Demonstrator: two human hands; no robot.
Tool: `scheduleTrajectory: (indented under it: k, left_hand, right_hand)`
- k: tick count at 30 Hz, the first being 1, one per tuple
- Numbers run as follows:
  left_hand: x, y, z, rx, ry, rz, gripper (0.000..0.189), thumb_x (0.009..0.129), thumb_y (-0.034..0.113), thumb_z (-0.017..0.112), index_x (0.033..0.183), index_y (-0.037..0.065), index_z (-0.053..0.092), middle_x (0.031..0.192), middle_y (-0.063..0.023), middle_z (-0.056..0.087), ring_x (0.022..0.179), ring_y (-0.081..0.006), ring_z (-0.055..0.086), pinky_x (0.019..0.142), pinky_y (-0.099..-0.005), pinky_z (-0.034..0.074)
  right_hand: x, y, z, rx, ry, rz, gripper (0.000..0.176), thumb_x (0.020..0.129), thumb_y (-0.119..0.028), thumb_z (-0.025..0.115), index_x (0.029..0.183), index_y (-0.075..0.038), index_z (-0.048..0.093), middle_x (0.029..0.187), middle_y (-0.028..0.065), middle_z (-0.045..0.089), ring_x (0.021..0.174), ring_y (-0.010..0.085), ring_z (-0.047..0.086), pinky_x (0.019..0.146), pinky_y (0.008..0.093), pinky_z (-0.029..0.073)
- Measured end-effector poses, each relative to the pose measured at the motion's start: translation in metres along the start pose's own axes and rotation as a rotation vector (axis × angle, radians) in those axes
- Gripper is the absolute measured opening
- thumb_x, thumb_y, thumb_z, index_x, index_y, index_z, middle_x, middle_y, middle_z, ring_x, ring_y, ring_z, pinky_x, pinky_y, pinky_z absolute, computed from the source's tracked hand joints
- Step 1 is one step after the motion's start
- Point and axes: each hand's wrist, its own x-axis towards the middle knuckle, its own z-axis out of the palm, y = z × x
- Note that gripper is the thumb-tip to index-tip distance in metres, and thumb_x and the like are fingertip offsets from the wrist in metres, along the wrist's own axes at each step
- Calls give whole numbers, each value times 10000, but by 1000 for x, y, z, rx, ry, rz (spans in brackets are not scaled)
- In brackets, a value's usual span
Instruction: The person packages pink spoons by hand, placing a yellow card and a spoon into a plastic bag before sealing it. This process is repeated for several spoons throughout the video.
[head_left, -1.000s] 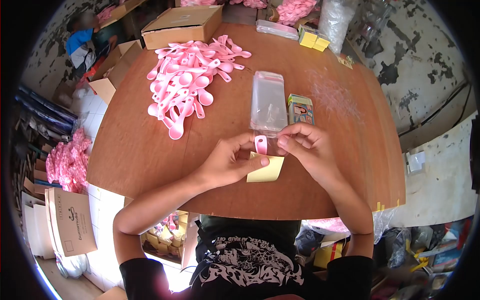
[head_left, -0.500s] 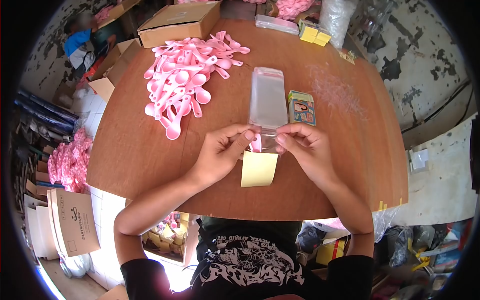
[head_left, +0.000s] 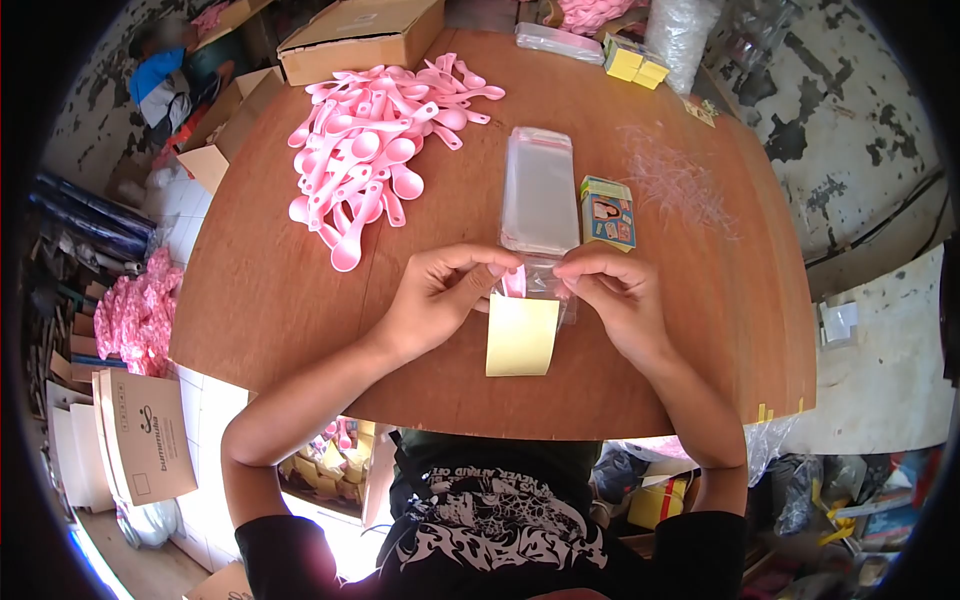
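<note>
A small clear plastic bag (head_left: 543, 284) is pinched at its top between my left hand (head_left: 450, 295) and my right hand (head_left: 615, 295). The handle of a pink spoon (head_left: 514, 281) shows in it near my left fingertips. Below hangs a plain yellow card (head_left: 522, 336); whether it is inside the bag is unclear. Just beyond my fingers lies a stack of clear bags (head_left: 540, 190), with a stack of printed cards (head_left: 608, 214) to its right. A pile of pink spoons (head_left: 365, 150) lies on the left part of the table.
The brown wooden table (head_left: 270, 300) carries a cardboard box (head_left: 360, 40), a clear packet (head_left: 558, 42), yellow card stacks (head_left: 634, 62) and thin plastic strips (head_left: 675, 180). A person (head_left: 163, 85) is at the far left. An open carton (head_left: 330, 470) stands below the near edge.
Both hands still hold the bag at nearly the same spot. The yellow card sits slightly farther right and straighter. The camera view has shifted a little.
</note>
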Motion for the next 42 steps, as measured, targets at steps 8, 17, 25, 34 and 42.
scheduleTrajectory:
  k: [8, 17, 25, 34, 42]
  left_hand:
    - [-1, -2, -4, -6, -39, 12, 207, 997, 72, 471, 1089, 6, 644, 1128, -93, 649, 1000, -169, 636, 816, -322, 582]
    - [-1, 0, -8, -159, -78, -23, 193, 994, 91, 489, 1061, -9, 639, 1130, -99, 649, 985, -162, 637, 829, -318, 574]
    - [0, 17, 3, 142, 12, 33, 269, 777, -60, 745, 1006, -8, 612, 1068, -114, 661, 946, -152, 660, 780, -270, 573]
    - [-95, 90, -8, 484, -510, 306, 254, 782, 8, 732, 1027, 7, 665, 1043, -137, 691, 917, -262, 686, 758, -327, 568]
    - [-215, -27, -97, 1246, -415, -578, 274, 809, 122, 675, 1081, 102, 661, 1205, -138, 604, 1180, -333, 510, 979, -430, 418]
  right_hand:
    - [0, 1, 0, -42, -23, -18, 179, 895, 102, 524, 967, 46, 679, 979, 89, 639, 898, 138, 633, 792, 262, 527]
    - [-2, 0, -1, -101, -41, -61, 155, 881, 98, 555, 973, 47, 668, 994, 93, 613, 900, 148, 640, 787, 253, 524]
    - [-5, 0, 15, -117, -33, -87, 281, 831, 58, 681, 1092, 43, 577, 1113, 94, 505, 931, 183, 658, 811, 258, 575]
    - [-3, -37, -5, -167, -100, -35, 181, 879, 3, 640, 1058, 16, 619, 1029, 97, 606, 865, 163, 655, 767, 270, 558]
    - [29, -6, -23, -954, -182, -331, 63, 811, -55, 678, 872, -44, 684, 865, 75, 636, 806, 234, 615, 688, 362, 499]
